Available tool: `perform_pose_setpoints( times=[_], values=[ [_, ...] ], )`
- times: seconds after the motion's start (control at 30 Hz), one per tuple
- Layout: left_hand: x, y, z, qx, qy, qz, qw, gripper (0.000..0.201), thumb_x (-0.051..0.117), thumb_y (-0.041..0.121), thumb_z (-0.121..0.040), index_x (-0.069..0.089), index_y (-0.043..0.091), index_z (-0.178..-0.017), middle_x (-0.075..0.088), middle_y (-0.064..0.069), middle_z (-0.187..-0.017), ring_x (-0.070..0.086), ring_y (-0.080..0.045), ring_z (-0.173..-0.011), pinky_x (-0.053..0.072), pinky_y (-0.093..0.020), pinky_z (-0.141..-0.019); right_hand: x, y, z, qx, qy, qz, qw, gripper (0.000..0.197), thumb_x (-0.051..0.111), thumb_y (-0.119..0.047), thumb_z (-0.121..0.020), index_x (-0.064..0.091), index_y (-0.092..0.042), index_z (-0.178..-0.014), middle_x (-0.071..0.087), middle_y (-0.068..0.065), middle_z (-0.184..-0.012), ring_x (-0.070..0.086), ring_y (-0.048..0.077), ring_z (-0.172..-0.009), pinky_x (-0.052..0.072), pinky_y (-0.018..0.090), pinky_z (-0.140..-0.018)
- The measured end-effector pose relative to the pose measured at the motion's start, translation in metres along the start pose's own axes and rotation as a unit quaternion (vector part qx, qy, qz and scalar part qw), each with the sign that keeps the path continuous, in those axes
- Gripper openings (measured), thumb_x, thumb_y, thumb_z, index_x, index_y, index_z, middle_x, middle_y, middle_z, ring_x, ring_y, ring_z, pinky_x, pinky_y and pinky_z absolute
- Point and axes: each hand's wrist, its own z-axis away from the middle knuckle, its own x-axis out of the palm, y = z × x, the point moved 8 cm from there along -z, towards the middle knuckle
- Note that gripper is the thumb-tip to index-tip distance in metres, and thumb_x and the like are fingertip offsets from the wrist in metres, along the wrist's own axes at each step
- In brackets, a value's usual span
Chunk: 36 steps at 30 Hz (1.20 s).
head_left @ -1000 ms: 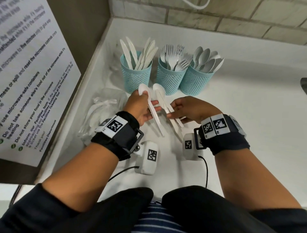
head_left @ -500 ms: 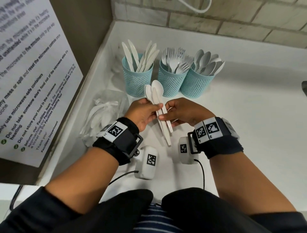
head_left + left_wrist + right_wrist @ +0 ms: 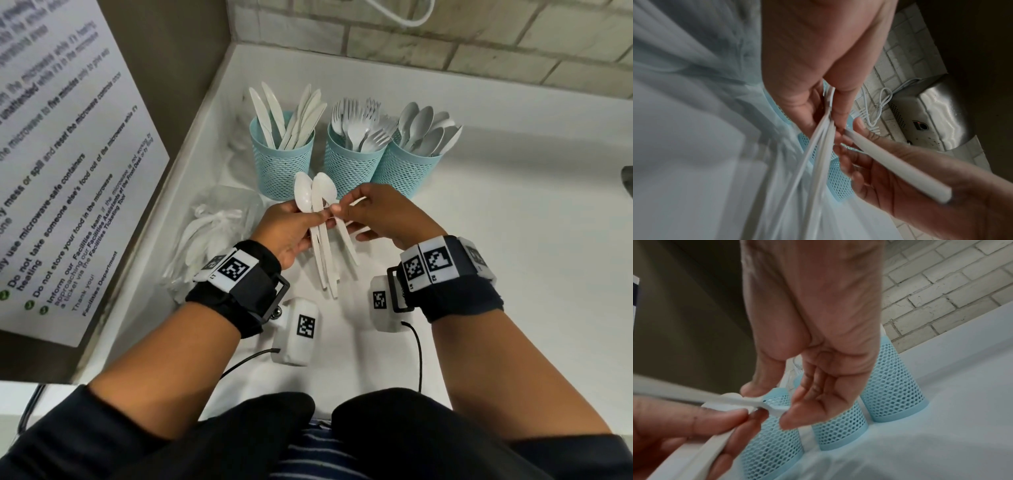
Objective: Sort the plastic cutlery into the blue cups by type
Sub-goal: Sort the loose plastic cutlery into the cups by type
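Three blue mesh cups stand in a row at the back: knives in the left cup (image 3: 281, 161), forks in the middle cup (image 3: 351, 168), spoons in the right cup (image 3: 406, 171). My left hand (image 3: 294, 229) grips a bundle of white cutlery (image 3: 323, 260) in front of them; two spoon bowls (image 3: 303, 195) stick up from it. My right hand (image 3: 371, 214) pinches one spoon's neck between thumb and fingers (image 3: 764, 404). That spoon's handle (image 3: 896, 168) crosses the right palm, angled away from the bundle (image 3: 818, 146).
A clear plastic bag (image 3: 212, 236) with more white cutlery lies on the white counter (image 3: 513, 240), left of my hands. A brown wall with a notice (image 3: 61, 171) closes the left side, a brick wall (image 3: 445, 44) the back. A cable (image 3: 419, 356) hangs from my right wrist.
Both hands moved up, closer to the cups. The right hand shifted its pinch to the spoon's neck, and that spoon's handle now splays right, away from the bundle.
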Motion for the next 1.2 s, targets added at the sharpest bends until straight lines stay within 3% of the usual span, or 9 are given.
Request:
perform_pose_setpoints(
  times=[0.07, 0.17, 0.3, 0.43, 0.57, 0.67, 0.8, 1.03, 1.2],
  values=[
    [0.0, -0.001, 0.0, -0.006, -0.01, 0.001, 1.0, 0.016, 0.06, -0.002, -0.085, 0.063, 0.01, -0.093, 0.072, 0.002, -0.071, 0.069, -0.008, -0.062, 0.057, -0.019, -0.062, -0.005, -0.005, -0.002, -0.017, 0.03, -0.032, 0.999, 0.03, 0.069, -0.026, -0.083, 0.054, -0.014, -0.107, 0.064, 0.001, -0.085, 0.061, 0.009, -0.067, 0.049, 0.018, -0.056],
    [0.002, -0.002, 0.0, -0.013, -0.019, -0.007, 1.0, 0.015, 0.06, -0.002, -0.085, 0.063, 0.011, -0.092, 0.071, -0.001, -0.08, 0.069, -0.009, -0.069, 0.057, -0.019, -0.065, 0.0, -0.008, -0.005, -0.031, 0.019, -0.049, 0.998, 0.04, 0.068, -0.011, -0.083, 0.053, -0.011, -0.12, 0.064, 0.0, -0.082, 0.061, 0.008, -0.068, 0.049, 0.018, -0.058],
    [-0.001, -0.004, -0.001, -0.016, -0.008, 0.001, 1.0, 0.014, 0.055, -0.003, -0.088, 0.059, 0.01, -0.089, 0.067, -0.005, -0.084, 0.067, -0.01, -0.068, 0.056, -0.019, -0.062, 0.006, -0.002, -0.008, -0.012, 0.015, -0.1, 0.995, 0.046, 0.068, 0.002, -0.08, 0.051, -0.006, -0.122, 0.062, 0.002, -0.079, 0.062, 0.004, -0.059, 0.049, 0.014, -0.051],
    [-0.005, -0.004, -0.004, 0.0, 0.01, 0.017, 1.0, 0.011, 0.055, 0.001, -0.09, 0.059, 0.011, -0.089, 0.065, -0.004, -0.082, 0.066, -0.009, -0.064, 0.056, -0.02, -0.062, 0.01, 0.003, -0.007, 0.015, -0.001, -0.198, 0.98, 0.054, 0.067, 0.009, -0.077, 0.046, -0.004, -0.124, 0.059, 0.009, -0.084, 0.065, 0.011, -0.062, 0.054, 0.015, -0.056],
    [-0.004, -0.004, -0.006, 0.001, 0.015, 0.033, 0.999, 0.013, 0.055, 0.004, -0.091, 0.06, 0.011, -0.1, 0.066, -0.004, -0.089, 0.064, -0.014, -0.077, 0.056, -0.024, -0.067, 0.017, 0.002, -0.008, 0.002, -0.014, -0.169, 0.986, 0.059, 0.071, 0.005, -0.074, 0.044, -0.007, -0.125, 0.056, 0.005, -0.081, 0.059, 0.013, -0.07, 0.053, 0.017, -0.057],
    [-0.003, -0.005, -0.006, -0.004, 0.009, 0.04, 0.999, 0.022, 0.054, 0.008, -0.092, 0.058, 0.01, -0.113, 0.067, -0.004, -0.091, 0.064, -0.014, -0.079, 0.056, -0.024, -0.068, 0.018, 0.002, -0.01, -0.019, -0.013, -0.123, 0.992, 0.058, 0.074, 0.001, -0.073, 0.047, -0.011, -0.122, 0.054, 0.001, -0.075, 0.056, 0.009, -0.066, 0.048, 0.017, -0.056],
    [-0.005, -0.004, -0.006, -0.01, 0.016, 0.033, 0.999, 0.024, 0.056, 0.008, -0.091, 0.058, 0.008, -0.115, 0.067, -0.007, -0.093, 0.065, -0.016, -0.08, 0.056, -0.027, -0.071, 0.022, -0.003, -0.009, -0.042, -0.033, -0.053, 0.997, 0.05, 0.076, -0.005, -0.073, 0.051, -0.016, -0.114, 0.051, -0.002, -0.068, 0.052, 0.006, -0.062, 0.043, 0.017, -0.053],
    [-0.003, -0.002, -0.005, -0.011, 0.019, 0.014, 1.0, 0.011, 0.058, 0.008, -0.09, 0.061, 0.013, -0.099, 0.067, -0.005, -0.086, 0.064, -0.014, -0.073, 0.056, -0.023, -0.062, 0.022, -0.008, -0.007, -0.057, -0.048, -0.012, 0.997, 0.049, 0.077, -0.011, -0.073, 0.052, -0.016, -0.115, 0.047, -0.004, -0.066, 0.049, 0.007, -0.062, 0.041, 0.018, -0.054],
    [-0.002, 0.004, -0.004, 0.002, 0.009, 0.002, 1.0, 0.008, 0.059, 0.007, -0.088, 0.062, 0.014, -0.091, 0.067, -0.004, -0.083, 0.065, -0.014, -0.072, 0.056, -0.025, -0.064, 0.011, -0.014, -0.009, -0.066, -0.019, -0.046, 0.997, 0.046, 0.071, -0.018, -0.08, 0.052, -0.015, -0.121, 0.054, -0.001, -0.074, 0.053, 0.007, -0.065, 0.044, 0.017, -0.055]
  ],
)
